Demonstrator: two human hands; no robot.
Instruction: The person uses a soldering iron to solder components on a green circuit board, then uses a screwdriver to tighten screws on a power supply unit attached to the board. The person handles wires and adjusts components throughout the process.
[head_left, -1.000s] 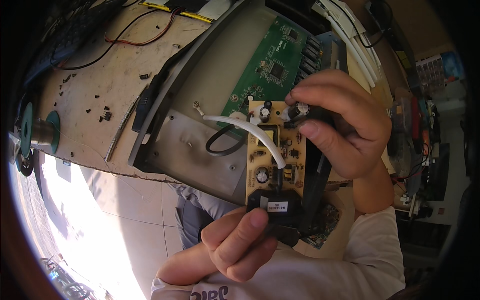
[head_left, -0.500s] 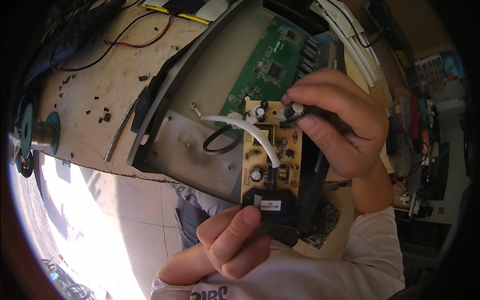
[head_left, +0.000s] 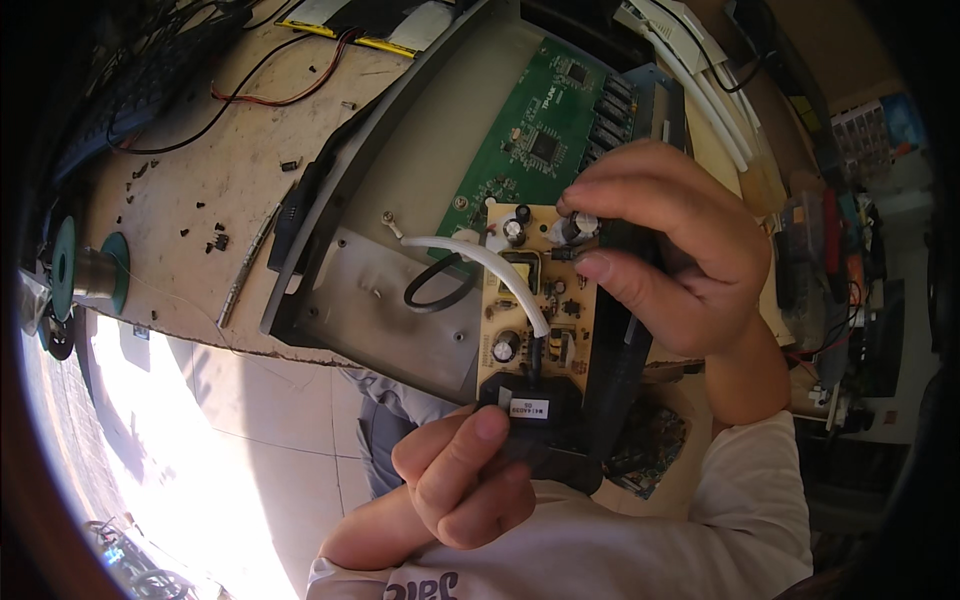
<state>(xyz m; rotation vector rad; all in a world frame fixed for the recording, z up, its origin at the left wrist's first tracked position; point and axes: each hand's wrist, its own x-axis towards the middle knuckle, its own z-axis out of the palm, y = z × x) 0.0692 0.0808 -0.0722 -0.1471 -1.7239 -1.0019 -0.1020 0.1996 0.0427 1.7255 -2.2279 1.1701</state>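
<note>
A tan power supply board point(head_left: 492, 318) is held up over the near part of an open grey metal case point(head_left: 385, 275). My left hand point(head_left: 465, 485) pinches its near end, a black socket point(head_left: 558, 402) with a white label, the thumb or a finger resting beside that label. At the far right corner, the thumb and fingers of my right hand point(head_left: 690, 235) close around a cylindrical capacitor point(head_left: 582, 228). A white sleeved lead point(head_left: 485, 256) with a ring terminal at its end arches over the board. Beside it curves a black cable loop point(head_left: 440, 297).
Inside the case lies a green circuit board point(head_left: 540, 145) with a row of ports. On the wooden bench are a metal screwdriver-like rod point(head_left: 247, 262), loose screws, a solder spool point(head_left: 95, 272), thin wires point(head_left: 285, 100) and a keyboard. White tubes point(head_left: 712, 100) lie to the right.
The board has shifted slightly to the left, and its near end has come up a little, both hands moving with it. Each hand keeps its hold.
</note>
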